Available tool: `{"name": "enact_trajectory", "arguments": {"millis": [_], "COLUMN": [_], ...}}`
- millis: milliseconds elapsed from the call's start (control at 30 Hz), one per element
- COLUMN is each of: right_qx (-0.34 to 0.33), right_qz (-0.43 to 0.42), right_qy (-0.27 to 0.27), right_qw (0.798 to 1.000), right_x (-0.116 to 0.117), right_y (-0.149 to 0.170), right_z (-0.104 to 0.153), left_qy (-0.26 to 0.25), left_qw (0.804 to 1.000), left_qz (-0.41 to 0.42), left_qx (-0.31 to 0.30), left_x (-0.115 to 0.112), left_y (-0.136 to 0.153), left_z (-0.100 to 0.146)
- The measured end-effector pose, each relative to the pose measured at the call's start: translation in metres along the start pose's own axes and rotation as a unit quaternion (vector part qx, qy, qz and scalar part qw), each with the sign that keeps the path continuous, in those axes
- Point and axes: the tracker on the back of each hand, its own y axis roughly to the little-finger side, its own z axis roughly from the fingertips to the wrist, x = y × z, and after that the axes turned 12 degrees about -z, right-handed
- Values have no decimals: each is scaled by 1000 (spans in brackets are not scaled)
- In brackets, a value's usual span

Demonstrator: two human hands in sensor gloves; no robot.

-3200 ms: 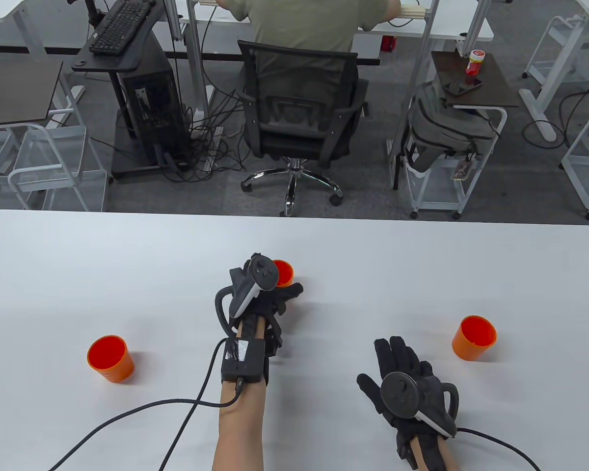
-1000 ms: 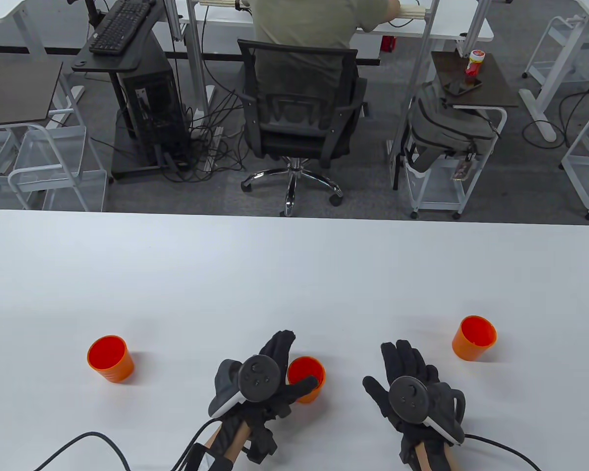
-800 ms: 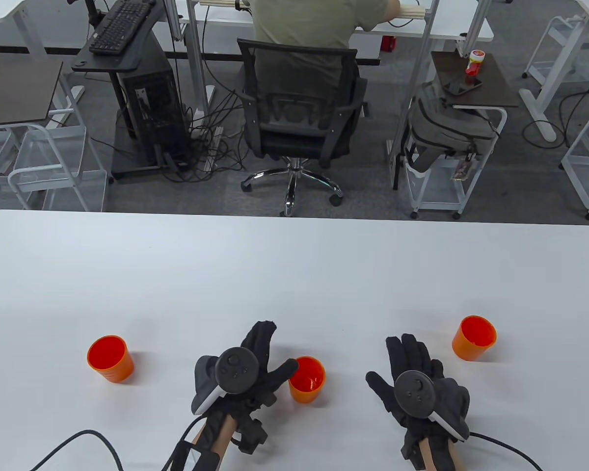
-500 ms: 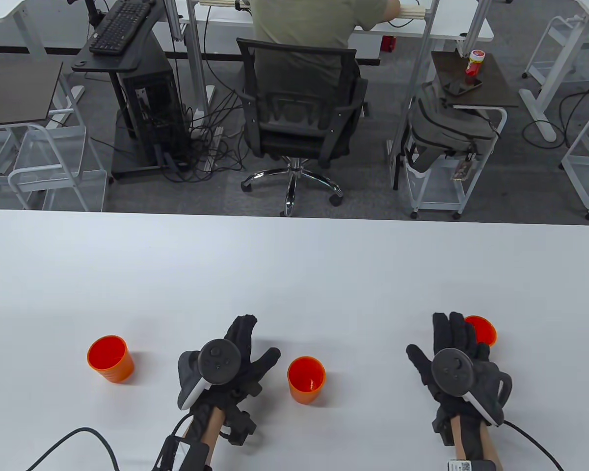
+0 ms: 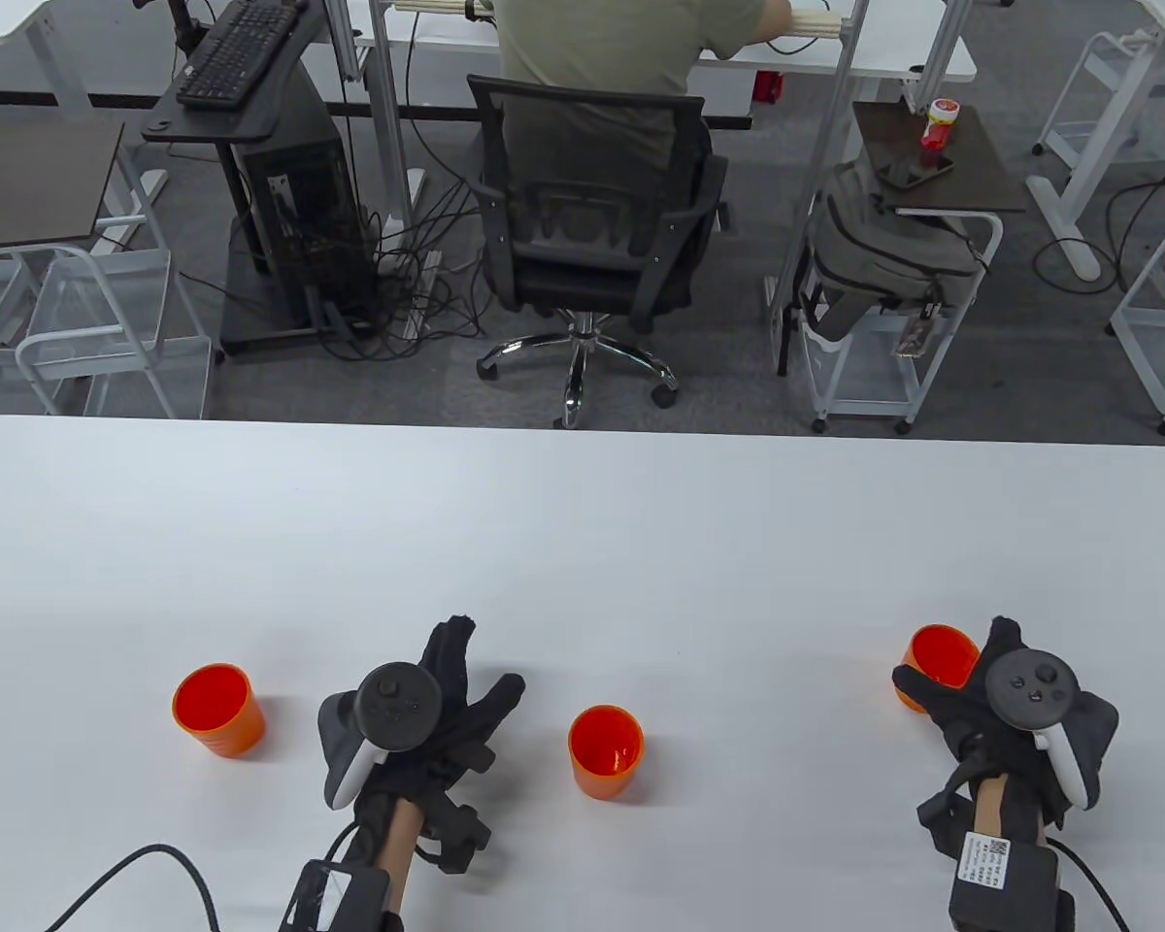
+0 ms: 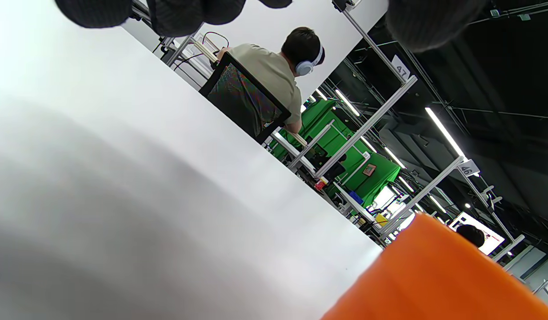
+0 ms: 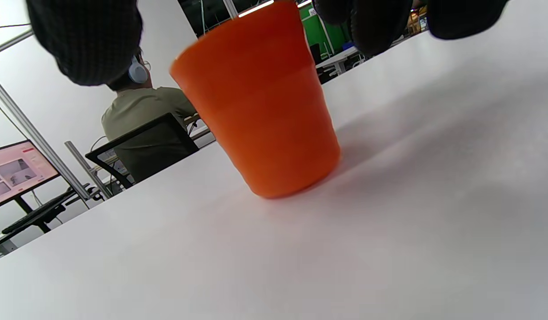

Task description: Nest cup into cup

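Since the earlier frames the left hand point(image 5: 417, 714) has let go of the middle cup point(image 5: 606, 750) and drawn aside, fingers spread, holding nothing; the right hand point(image 5: 990, 704) has reached the right cup point(image 5: 937, 660), fingers curled round its wall, grip not yet sure. Thin, light, stiff plastic by the look; take it mid-wall. All three cups, left cup point(image 5: 216, 708) included, stand upright and empty on the worktop point(image 5: 582, 524)

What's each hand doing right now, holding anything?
Left hand: open, holding nothing, beside the middle cup.
Right hand: open around the right cup, grip not closed.
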Motion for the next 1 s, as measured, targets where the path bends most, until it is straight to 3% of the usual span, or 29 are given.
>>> {"name": "enact_trajectory", "arguments": {"millis": [467,633,767,1000], "right_qx": [25,-1,-59,-199], "right_qz": [-98,-81,-102,-116], "right_qy": [39,55,34,-45], "right_qw": [994,995,992,972], "right_x": [7,7,12,42], "right_y": [14,7,-23,-110], "right_z": [-8,-5,7,51], "left_qy": [4,-2,-3,0], "left_qw": [1000,1000,1000,1000], "left_qz": [2,9,11,1], "left_qx": [2,2,3,-8], "left_x": [-1,1,1,0], "left_y": [-1,0,0,-6], "left_z": [1,1,1,2]}}
